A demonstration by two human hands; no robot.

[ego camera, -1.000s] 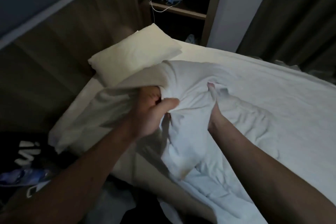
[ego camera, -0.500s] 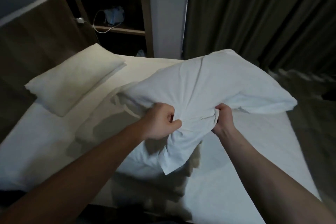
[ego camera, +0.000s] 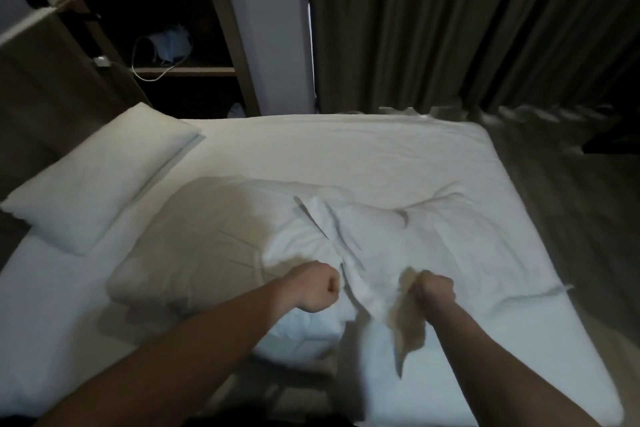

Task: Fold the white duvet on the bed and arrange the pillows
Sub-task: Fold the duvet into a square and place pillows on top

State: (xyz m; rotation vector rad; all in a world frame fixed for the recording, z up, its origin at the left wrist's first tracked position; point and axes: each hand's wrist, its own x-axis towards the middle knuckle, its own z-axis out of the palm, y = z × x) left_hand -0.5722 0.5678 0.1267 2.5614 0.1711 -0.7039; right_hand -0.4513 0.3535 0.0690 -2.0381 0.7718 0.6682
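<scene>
1. left hand (ego camera: pixel 317 288): clenched on the near edge of the white duvet (ego camera: pixel 346 239).
2. right hand (ego camera: pixel 434 289): fisted, gripping the same edge.
3. duvet: bunched on the bed (ego camera: pixel 346 149) beyond both hands.
4. pillow (ego camera: pixel 100 177): far left of the left hand.

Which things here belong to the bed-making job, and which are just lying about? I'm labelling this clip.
Job:
white duvet, gripped by left hand and right hand
pillow by the headboard
second pillow under the duvet's left side
bed

Lying about:
white cable
blue bundle on the shelf
curtains
</scene>
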